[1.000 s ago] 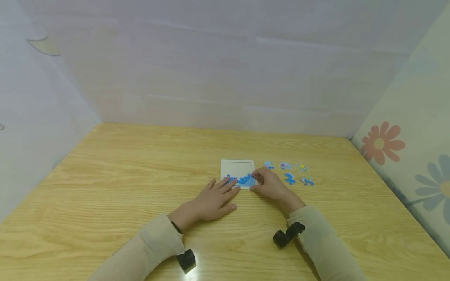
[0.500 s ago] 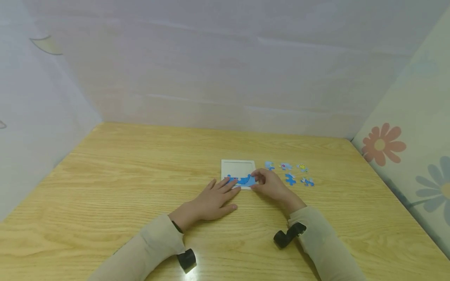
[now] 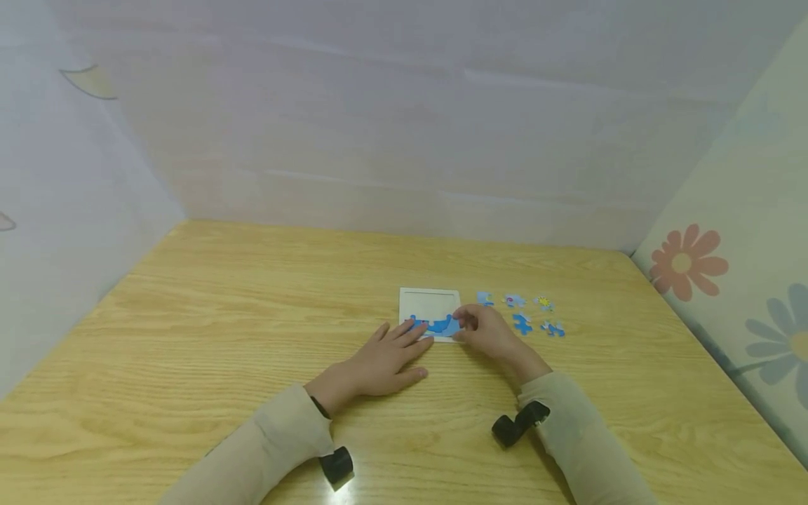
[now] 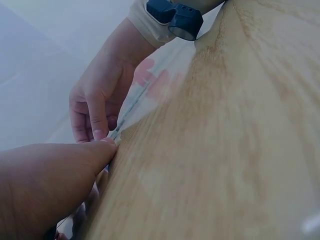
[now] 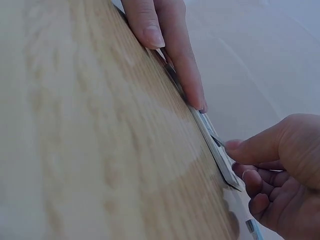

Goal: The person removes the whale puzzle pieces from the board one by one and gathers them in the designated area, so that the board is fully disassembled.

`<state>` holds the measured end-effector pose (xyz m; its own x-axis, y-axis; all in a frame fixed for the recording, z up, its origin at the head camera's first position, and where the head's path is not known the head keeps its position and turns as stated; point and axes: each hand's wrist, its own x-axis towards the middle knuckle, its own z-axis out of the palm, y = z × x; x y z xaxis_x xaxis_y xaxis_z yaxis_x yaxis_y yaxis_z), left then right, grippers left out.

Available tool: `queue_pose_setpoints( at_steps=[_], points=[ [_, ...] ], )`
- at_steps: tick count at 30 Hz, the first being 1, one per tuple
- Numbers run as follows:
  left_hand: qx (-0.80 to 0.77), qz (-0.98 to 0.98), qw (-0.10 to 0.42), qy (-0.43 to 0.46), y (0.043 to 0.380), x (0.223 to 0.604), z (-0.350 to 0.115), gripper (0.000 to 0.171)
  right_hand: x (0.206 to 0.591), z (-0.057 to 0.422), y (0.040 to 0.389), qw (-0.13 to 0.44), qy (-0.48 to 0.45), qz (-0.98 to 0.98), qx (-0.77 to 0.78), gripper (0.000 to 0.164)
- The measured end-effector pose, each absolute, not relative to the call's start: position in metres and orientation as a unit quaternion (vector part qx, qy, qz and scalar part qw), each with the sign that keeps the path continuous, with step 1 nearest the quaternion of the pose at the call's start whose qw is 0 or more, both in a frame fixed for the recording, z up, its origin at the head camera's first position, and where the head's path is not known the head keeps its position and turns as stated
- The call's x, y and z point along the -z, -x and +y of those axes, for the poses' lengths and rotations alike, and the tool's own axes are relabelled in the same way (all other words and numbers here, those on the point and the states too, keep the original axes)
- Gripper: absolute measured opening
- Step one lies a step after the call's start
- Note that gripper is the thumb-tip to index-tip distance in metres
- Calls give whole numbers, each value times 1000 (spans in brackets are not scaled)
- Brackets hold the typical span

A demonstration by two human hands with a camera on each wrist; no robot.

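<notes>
A square white puzzle tray [image 3: 430, 301] lies on the table, its near part covered by joined blue pieces [image 3: 435, 326]. My left hand [image 3: 381, 361] rests palm down with fingers spread, the fingertips over the tray's near left part. At the near right corner my right hand [image 3: 492, 335] pinches a light-blue puzzle piece [image 3: 452, 327] between thumb and fingers. In the right wrist view this piece [image 5: 217, 140] shows as a thin tilted edge at the thumb tip, right over the tray's rim [image 5: 212, 150]. The hand hides much of it.
Several loose puzzle pieces lie to the right of the tray, among them a blue one [image 3: 522, 324] and one with a yellow sun [image 3: 544, 303]. The wooden table [image 3: 252, 301] meets a pale wall at the back and a flower-printed wall [image 3: 684, 259] at right.
</notes>
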<state>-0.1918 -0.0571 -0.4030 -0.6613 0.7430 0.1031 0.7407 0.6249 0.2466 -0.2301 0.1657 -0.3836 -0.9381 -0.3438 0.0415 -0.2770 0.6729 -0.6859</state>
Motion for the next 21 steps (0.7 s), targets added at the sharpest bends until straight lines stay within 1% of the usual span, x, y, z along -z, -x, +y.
queue_pose_setpoints(
  at_steps=[6, 15, 21],
  points=[
    [-136, 902, 5, -410, 192, 404, -57, 55, 377, 170, 232, 52, 180, 908, 374, 28],
    [-137, 904, 9, -404, 191, 400, -58, 55, 368, 190, 235, 14, 214, 882, 420, 26],
    [-137, 904, 2, -404, 191, 402, -60, 55, 360, 211, 226, 20, 202, 860, 469, 29]
  ],
)
